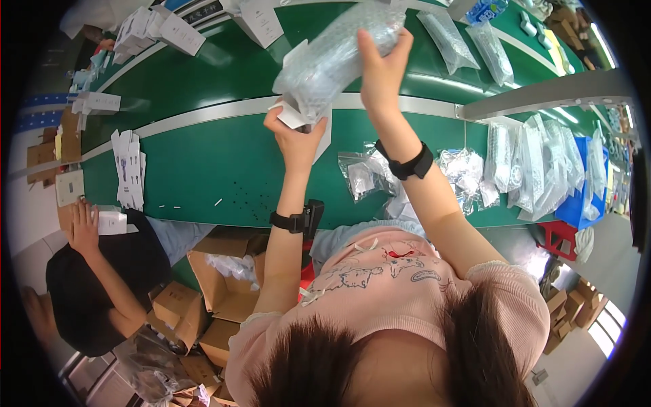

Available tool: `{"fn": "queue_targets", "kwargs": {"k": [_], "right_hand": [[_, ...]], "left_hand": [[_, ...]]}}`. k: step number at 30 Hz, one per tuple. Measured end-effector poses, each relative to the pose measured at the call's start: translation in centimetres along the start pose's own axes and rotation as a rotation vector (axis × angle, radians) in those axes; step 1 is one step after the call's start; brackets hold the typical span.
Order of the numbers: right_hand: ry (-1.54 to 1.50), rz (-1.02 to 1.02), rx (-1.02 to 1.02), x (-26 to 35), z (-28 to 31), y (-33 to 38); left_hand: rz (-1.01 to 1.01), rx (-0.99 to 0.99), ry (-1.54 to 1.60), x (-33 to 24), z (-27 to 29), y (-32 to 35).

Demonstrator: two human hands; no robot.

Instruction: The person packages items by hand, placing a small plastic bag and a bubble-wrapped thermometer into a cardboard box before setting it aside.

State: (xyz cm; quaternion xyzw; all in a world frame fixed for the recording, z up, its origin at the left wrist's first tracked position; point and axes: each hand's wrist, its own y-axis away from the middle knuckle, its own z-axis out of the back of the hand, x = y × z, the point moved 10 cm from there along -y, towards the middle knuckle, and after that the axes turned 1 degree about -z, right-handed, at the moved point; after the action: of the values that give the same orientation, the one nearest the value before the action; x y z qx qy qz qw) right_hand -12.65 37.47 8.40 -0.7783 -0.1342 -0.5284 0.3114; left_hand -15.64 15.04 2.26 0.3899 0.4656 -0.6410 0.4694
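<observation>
My right hand (pixel 383 78) grips a long bubble-wrapped pack (pixel 336 57), which is tilted with its lower end toward my left hand. The clear wrap blurs what is inside. My left hand (pixel 297 139) is closed round a white cardboard box (pixel 323 141) with its flaps standing open. The lower end of the pack meets the box's open end; how far it reaches inside is hidden by the flaps and my fingers. Both hands are over the metal strip between the green work surface (pixel 196 156) and the green belt (pixel 196 74).
Small clear bags (pixel 366 173) with parts lie right of my arms. Further right, bubble-wrapped packs (pixel 536 159) stand beside a blue bin (pixel 591 183). Flat white cartons (pixel 127 169) lie at left. A co-worker (pixel 108 285) sits lower left near open cardboard boxes (pixel 230 292). A metal post (pixel 542 95) crosses at right.
</observation>
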Motion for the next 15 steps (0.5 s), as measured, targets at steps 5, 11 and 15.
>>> {"fn": "queue_targets", "kwargs": {"k": [5,11,15], "right_hand": [[-0.006,-0.152,-0.082,0.6,0.4,1.0],[-0.155,-0.175,-0.238,-0.4,0.3,1.0],[0.272,0.155,-0.206,2.2,-2.9,2.8]], "left_hand": [[-0.244,-0.113,-0.142,-1.6,0.3,1.8],[-0.186,-0.197,-0.077,-0.6,0.9,2.5],[-0.151,-0.218,-0.058,-0.6,0.5,2.5]]}}
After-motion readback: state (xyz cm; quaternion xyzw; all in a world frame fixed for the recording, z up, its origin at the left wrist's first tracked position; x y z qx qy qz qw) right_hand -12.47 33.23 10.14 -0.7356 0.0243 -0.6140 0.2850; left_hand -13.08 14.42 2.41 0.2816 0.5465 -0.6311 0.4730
